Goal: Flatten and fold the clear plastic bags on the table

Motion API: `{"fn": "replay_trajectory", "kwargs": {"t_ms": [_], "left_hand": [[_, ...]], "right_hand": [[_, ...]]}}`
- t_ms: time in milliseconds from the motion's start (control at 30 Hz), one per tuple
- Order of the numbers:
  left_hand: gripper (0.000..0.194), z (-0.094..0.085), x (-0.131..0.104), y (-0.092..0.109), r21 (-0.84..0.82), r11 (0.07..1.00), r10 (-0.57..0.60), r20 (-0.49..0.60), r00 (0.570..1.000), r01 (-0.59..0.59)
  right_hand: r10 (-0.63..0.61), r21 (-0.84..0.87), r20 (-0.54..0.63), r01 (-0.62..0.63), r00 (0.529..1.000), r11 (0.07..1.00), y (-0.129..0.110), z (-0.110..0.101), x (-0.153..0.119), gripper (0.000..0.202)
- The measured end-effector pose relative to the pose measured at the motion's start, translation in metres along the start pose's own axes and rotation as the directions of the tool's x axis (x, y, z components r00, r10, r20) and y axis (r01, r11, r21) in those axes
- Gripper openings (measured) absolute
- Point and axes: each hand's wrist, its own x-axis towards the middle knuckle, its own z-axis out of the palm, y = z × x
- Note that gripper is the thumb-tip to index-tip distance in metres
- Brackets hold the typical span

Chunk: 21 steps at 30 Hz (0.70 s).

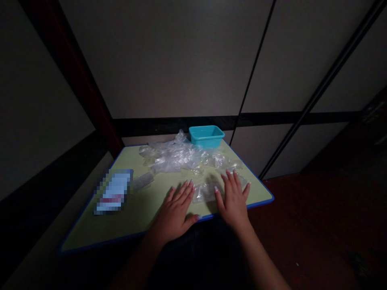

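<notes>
Flat on the table near its front edge lies a clear plastic bag (204, 193), between my two hands. My left hand (177, 211) has its fingers stretched out, with the fingertips at the bag's left edge. On the other side, my right hand (234, 197) is spread over the bag's right part, thumb apart from the fingers. Neither hand grips anything. Beyond them a loose heap of crumpled clear plastic bags (175, 155) spreads across the back of the table.
The yellow-green table (145, 215) has a blue rim. A turquoise plastic basin (207, 139) stands at its back right. A blurred-out white and blue packet (113, 193) lies on the left, beside a small folded plastic piece (143, 181). Cabinet panels (169, 60) rise right behind.
</notes>
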Motion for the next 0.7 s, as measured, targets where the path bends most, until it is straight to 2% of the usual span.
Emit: {"fn": "replay_trajectory", "kwargs": {"t_ms": [33, 100, 200, 467, 567, 700], "left_hand": [[0.075, 0.0, 0.0, 0.0, 0.004, 1.0, -0.003, 0.006, 1.0, 0.003], [0.075, 0.001, 0.001, 0.001, 0.003, 1.0, -0.008, 0.031, 0.999, 0.008], [0.077, 0.001, 0.002, 0.001, -0.007, 1.0, -0.019, 0.068, 0.997, 0.019], [0.114, -0.002, 0.004, 0.002, -0.008, 0.998, -0.055, 0.178, 0.982, 0.057], [0.119, -0.003, 0.005, 0.005, 0.003, 0.998, -0.069, 0.194, 0.979, 0.07], [0.115, -0.003, 0.006, 0.006, 0.023, 0.998, -0.067, 0.19, 0.98, 0.064]], "right_hand": [[-0.092, 0.026, 0.093, 0.09, 0.991, 0.996, -0.005, -0.001, -0.002, 0.051], [-0.247, 0.1, 0.264, 0.228, 0.932, 0.969, -0.014, -0.002, -0.007, 0.055], [-0.337, 0.186, 0.386, 0.286, 0.859, 0.94, -0.021, 0.0, -0.009, 0.057], [-0.386, 0.294, 0.465, 0.273, 0.796, 0.916, -0.026, 0.001, 0.003, 0.057], [-0.387, 0.3, 0.456, 0.271, 0.801, 0.915, -0.031, 0.003, 0.005, 0.059], [-0.336, 0.26, 0.458, 0.238, 0.823, 0.936, -0.031, 0.006, 0.007, 0.06]]}}
